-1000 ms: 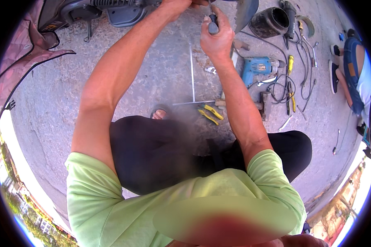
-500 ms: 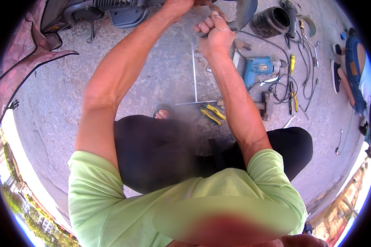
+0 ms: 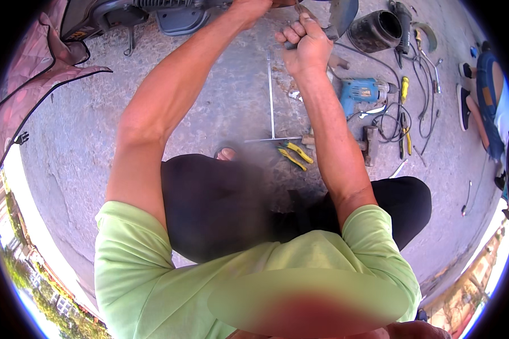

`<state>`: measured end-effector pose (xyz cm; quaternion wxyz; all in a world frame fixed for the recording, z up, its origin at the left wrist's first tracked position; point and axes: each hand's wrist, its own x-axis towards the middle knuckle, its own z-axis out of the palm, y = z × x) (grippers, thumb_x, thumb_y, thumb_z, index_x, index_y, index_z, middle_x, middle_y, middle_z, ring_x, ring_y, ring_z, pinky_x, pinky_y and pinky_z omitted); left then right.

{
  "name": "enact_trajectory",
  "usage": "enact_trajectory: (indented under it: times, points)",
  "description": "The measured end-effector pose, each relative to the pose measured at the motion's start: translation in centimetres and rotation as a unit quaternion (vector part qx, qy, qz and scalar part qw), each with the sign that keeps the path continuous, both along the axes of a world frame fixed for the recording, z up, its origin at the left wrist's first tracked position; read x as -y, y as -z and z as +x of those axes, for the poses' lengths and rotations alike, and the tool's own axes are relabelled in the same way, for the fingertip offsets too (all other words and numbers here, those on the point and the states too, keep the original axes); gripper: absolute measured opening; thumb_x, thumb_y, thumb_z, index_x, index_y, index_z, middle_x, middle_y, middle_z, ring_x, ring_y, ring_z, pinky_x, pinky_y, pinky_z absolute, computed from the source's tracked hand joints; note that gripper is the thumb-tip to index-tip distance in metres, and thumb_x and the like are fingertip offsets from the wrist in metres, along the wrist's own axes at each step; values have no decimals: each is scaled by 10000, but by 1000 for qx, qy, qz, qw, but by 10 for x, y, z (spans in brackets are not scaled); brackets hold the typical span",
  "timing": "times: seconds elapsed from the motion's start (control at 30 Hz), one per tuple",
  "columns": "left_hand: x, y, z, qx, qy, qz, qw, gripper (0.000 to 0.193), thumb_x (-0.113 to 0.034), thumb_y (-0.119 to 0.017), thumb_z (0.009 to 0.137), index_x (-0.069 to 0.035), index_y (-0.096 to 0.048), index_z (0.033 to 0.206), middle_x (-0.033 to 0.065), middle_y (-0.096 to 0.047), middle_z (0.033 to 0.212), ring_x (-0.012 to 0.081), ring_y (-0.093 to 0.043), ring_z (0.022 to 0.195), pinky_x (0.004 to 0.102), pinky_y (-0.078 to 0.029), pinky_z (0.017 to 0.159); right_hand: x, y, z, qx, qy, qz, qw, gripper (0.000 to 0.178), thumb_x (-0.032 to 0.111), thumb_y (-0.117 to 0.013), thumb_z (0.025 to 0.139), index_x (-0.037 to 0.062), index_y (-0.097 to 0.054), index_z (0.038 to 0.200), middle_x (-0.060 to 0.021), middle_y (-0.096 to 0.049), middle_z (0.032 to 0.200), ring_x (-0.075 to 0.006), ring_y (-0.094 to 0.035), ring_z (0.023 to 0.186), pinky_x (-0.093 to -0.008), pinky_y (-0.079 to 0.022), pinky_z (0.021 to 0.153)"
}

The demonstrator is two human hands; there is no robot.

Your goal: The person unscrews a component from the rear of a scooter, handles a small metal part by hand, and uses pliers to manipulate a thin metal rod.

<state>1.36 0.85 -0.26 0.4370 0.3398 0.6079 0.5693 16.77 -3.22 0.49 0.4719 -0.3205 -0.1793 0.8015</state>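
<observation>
My right hand [image 3: 310,46] is closed round a dark, bar-like piece [image 3: 329,34] whose ends show on both sides of the fist. The thumb lies along a thin metal part at the top edge. At the upper edge, my left hand [image 3: 251,12] reaches up to a dark machine [image 3: 181,21]; its fingers are cut off or hidden, so its grip cannot be seen. Between my arms a T-handle wrench [image 3: 271,96] lies on the ground. Yellow-handled pliers [image 3: 294,155] lie close to its crossbar, and a hammer [image 3: 370,144] rests partly behind my right forearm.
Right of my right arm lie a blue power drill [image 3: 361,90], a black cylindrical container [image 3: 374,31], a yellow screwdriver [image 3: 404,88], yellow-handled cutters [image 3: 405,134] and looped cables. A pink quilted cloth [image 3: 51,73] hangs at the left. Another person [image 3: 488,101] is at the far right.
The whole view has shifted slightly, moving things a little right and down in the upper part. My right hand keeps its hold on the dark piece, and both arms keep nearly the same pose.
</observation>
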Motion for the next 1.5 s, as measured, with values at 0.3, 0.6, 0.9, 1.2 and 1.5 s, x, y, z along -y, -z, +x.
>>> enact_trajectory:
  times: [0.3,0.6,0.9,1.2,1.5]
  points:
    - [-8,21,-8,121,22,51,991,233,-50,-579,1016,43,-555,1229,160,-694,1157,257,-726,983,359,-606,867,-17,26,28,458,5,503,733,624,26,-691,751,-49,-572,1359,-250,-706,1144,-365,-696,1074,-400,-535,928]
    - [-8,18,-7,106,30,35,993,253,-26,-571,1008,28,-560,1255,151,-691,1172,246,-712,1014,376,-590,903,-21,36,12,371,63,468,800,527,28,-677,833,-37,-581,1347,-155,-704,1011,-283,-686,925,-370,-542,849]
    - [-9,25,-8,119,33,72,990,273,-10,-578,993,13,-563,1265,147,-678,1185,249,-699,1030,375,-594,902,-5,-16,1,-100,11,-119,988,117,153,-465,1021,68,-502,950,48,-364,669,-121,-358,566,-350,-403,662]
    - [-11,34,-15,93,43,45,994,245,-22,-594,994,5,-570,1236,137,-697,1119,253,-715,977,376,-601,876,-5,-4,2,-150,6,-116,982,104,155,-514,1011,59,-542,983,34,-413,682,-123,-392,581,-346,-427,659]
    - [0,23,-9,90,9,8,996,255,-50,-617,990,3,-570,1235,144,-698,1113,265,-718,967,393,-598,840,5,23,7,-33,-21,2,999,269,117,-614,942,44,-589,1200,-8,-498,779,-159,-494,704,-412,-480,708]
